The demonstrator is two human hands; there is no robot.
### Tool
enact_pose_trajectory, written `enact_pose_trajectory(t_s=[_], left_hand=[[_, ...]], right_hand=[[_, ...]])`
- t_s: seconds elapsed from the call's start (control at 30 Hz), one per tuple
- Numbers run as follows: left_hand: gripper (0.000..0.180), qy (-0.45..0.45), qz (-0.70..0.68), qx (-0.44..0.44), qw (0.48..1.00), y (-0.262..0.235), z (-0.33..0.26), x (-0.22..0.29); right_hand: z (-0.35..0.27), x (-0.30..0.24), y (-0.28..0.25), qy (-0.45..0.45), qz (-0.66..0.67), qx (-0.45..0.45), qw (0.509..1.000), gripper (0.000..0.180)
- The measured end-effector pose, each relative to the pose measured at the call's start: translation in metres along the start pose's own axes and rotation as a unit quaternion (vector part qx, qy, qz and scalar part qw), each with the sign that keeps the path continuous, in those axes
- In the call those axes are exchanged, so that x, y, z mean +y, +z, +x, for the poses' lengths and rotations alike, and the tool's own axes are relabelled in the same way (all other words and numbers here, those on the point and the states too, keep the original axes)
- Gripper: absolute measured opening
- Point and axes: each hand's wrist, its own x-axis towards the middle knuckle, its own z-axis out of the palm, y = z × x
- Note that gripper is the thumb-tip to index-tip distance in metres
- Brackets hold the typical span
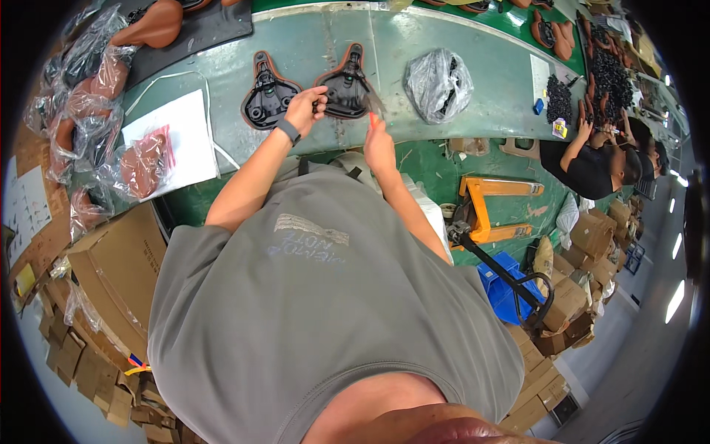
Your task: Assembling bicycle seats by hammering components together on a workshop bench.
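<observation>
So there are two bike saddles lying upside down by the near edge of the desk, black undersides up with brown rims showing, noses pointing at the far edge. The left saddle and the right saddle sit just beside each other, and the action's all at the right one. Left hand (black band on that wrist) has its fingers bent in close at that saddle's left side, but I honestly can't tell if it's pinching anything small. Right hand is wrapped around an orange-handled tool, working end up by the saddle's right side and too blurry to say what kind it is. Further right along the desk there's a clear plastic bag with dark bits in it, well in from the near edge. Toward the left end, a white sheet reaches the near edge with a plastic-wrapped brown saddle on it, more wrapped saddles are heaped along the left, and a dark mat covers the far left part. Over at the right end, small black parts are piled up near a co-worker in black.
</observation>
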Motion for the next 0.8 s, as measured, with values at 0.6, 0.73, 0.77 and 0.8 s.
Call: enact_pose_trajectory(t_s=[0.6, 0.73, 0.77, 0.8], left_hand=[[0.026, 0.217, 0.305, 0.037, 0.926, -0.036, 0.097, 0.013], [0.023, 0.201, 0.375, 0.044, 0.904, -0.047, 0.139, 0.015], [0.023, 0.202, 0.375, 0.041, 0.904, -0.049, 0.143, 0.017], [0.022, 0.205, 0.392, 0.042, 0.896, -0.052, 0.146, 0.019]], right_hand=[[-0.020, -0.016, -0.023, 0.064, 0.222, -0.020, 0.973, 0.034], [-0.017, -0.049, -0.036, 0.031, 0.241, -0.025, 0.970, 0.033], [-0.018, -0.057, -0.037, 0.032, 0.257, -0.031, 0.965, 0.033], [-0.017, -0.064, -0.038, 0.022, 0.260, -0.024, 0.965, 0.033]])
